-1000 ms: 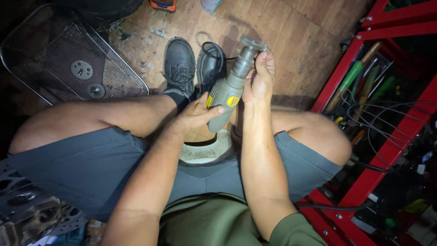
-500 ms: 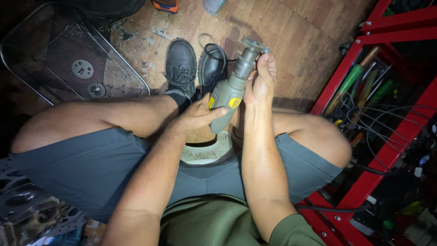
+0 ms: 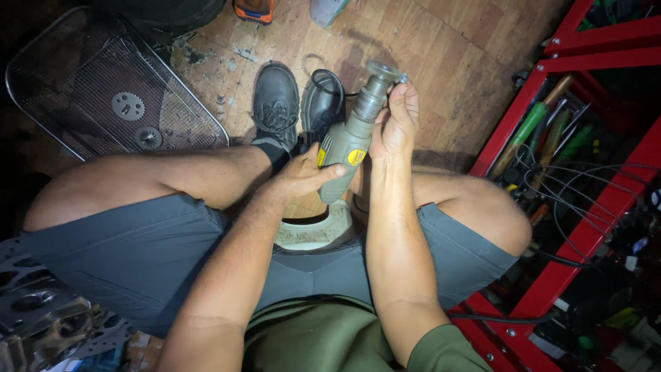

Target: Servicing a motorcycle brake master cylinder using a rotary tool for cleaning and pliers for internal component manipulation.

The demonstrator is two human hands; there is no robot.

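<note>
I sit on a low pale stool (image 3: 323, 231) with both knees spread. A grey hand-held grinder (image 3: 352, 134) with a yellow round sticker points up and away from me between my hands. My left hand (image 3: 299, 179) wraps the lower body of the tool. My right hand (image 3: 396, 124) grips its neck, with fingertips up at the small disc head (image 3: 382, 71). A black cord (image 3: 323, 86) loops on the floor behind the tool, near my two black shoes (image 3: 275, 103).
A black wire-mesh basket (image 3: 103, 96) holding two metal sprockets lies on the wooden floor at left. A red tool rack (image 3: 585, 138) with screwdrivers and cables stands at right. Metal engine parts (image 3: 34, 310) sit at lower left. An orange object (image 3: 253, 9) lies at the top.
The tool and both hands keep the same grip; the fingers of my right hand have shifted slightly at the disc head. The view has barely moved.
</note>
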